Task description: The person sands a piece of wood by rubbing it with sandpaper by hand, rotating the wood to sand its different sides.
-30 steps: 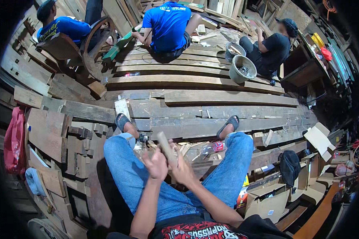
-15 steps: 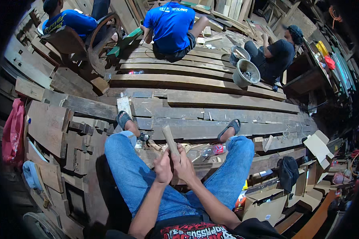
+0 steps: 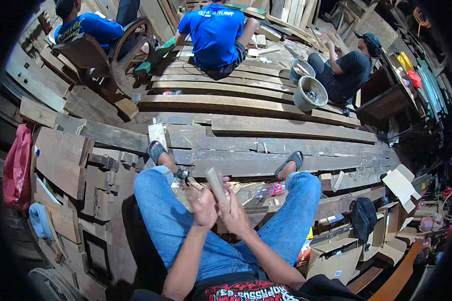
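A pale, narrow wooden piece [image 3: 215,180] with a rounded shape points up and away from me between my knees. My right hand [image 3: 233,215] grips its lower part from the right, fingers wrapped round it. Close against the left side of the wood is my left hand [image 3: 204,209]; its fingers are smeared by motion, and whether they hold anything is hidden. Both forearms rest near my jeans-covered thighs [image 3: 168,215]. Beneath the hands, wood scraps and shavings [image 3: 196,184] lie between my sandalled feet.
A clear plastic bottle [image 3: 271,190] lies by my right foot. Long planks [image 3: 286,128] cover the floor ahead. Two buckets [image 3: 310,95] stand near a seated person in dark clothes; two people in blue sit farther off. Cardboard boxes [image 3: 331,258] are at right, stacked boards [image 3: 60,160] at left.
The left hand has shifted slightly up along the wood, its fingers now blurred and looser. The wooden piece has tipped a little nearer. The person in blue ahead has leaned slightly.
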Demonstrator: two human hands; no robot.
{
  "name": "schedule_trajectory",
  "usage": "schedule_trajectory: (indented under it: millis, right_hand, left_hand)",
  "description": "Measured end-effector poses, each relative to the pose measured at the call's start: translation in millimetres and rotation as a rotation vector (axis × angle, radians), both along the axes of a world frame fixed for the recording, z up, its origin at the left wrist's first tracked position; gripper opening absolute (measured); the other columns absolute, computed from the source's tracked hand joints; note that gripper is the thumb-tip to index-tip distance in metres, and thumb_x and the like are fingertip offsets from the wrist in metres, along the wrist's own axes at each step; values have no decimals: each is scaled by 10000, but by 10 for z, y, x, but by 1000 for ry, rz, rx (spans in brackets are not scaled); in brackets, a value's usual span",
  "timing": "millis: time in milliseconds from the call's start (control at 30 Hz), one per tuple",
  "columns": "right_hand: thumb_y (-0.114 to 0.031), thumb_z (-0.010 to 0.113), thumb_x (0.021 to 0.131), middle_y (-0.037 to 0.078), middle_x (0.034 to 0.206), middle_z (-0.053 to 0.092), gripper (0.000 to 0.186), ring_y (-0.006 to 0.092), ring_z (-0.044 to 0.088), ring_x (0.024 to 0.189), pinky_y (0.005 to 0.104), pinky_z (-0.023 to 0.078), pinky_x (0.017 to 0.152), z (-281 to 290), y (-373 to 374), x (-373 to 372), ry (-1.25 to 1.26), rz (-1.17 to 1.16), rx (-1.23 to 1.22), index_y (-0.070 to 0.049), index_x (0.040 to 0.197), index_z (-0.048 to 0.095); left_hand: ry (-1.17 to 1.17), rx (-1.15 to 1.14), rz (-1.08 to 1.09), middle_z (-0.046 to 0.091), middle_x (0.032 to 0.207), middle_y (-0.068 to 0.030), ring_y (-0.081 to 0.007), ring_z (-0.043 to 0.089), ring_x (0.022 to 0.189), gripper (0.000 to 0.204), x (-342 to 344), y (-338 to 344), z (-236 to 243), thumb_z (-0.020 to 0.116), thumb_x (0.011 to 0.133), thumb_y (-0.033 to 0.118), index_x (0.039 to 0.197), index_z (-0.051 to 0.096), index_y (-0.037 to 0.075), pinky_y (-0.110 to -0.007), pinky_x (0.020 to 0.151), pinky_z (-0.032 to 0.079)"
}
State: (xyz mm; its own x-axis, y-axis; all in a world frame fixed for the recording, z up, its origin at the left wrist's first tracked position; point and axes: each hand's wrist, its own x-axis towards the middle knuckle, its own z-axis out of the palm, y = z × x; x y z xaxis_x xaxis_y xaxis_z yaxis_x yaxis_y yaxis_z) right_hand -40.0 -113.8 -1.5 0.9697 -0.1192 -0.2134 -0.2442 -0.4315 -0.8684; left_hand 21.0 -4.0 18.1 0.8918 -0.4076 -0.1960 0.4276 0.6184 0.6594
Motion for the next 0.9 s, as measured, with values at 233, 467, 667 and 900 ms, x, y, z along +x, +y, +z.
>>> schedule_trajectory:
  millis: [233,467,667,900]
  right_hand:
    - [-483,383,992,366,1158,573,697,520,560,1088,526,446,929,-5,60,-152,20,38,-58,41,1439,271]
    - [-451,421,978,340,1100,605,643,500,596,1018,525,459,885,25,32,-165,164,11,-38,9,1418,332]
    - [-546,405,955,376,1018,616,759,538,604,974,567,472,818,-38,-104,102,78,-106,18,-12,1471,249]
    - [-504,426,966,337,1094,617,701,516,599,1005,557,481,827,-8,-34,117,30,-155,138,-22,1453,282]
  left_hand:
    - [44,-170,64,464,1367,-161,-241,470,1250,995,90,102,-33,409,830,763,1411,346,-43,-348,1118,310]
    - [39,-60,46,496,1347,-147,-241,477,1231,1102,103,51,39,295,786,876,1411,364,-28,-357,1105,306]
    - [32,1,1,507,1331,-137,-237,477,1238,989,-126,-142,-50,358,826,817,1374,382,-6,-365,1098,320]
    - [-27,174,-11,477,1354,-163,-245,429,1281,1152,-228,-129,-186,327,755,896,1410,326,-51,-385,1135,253]
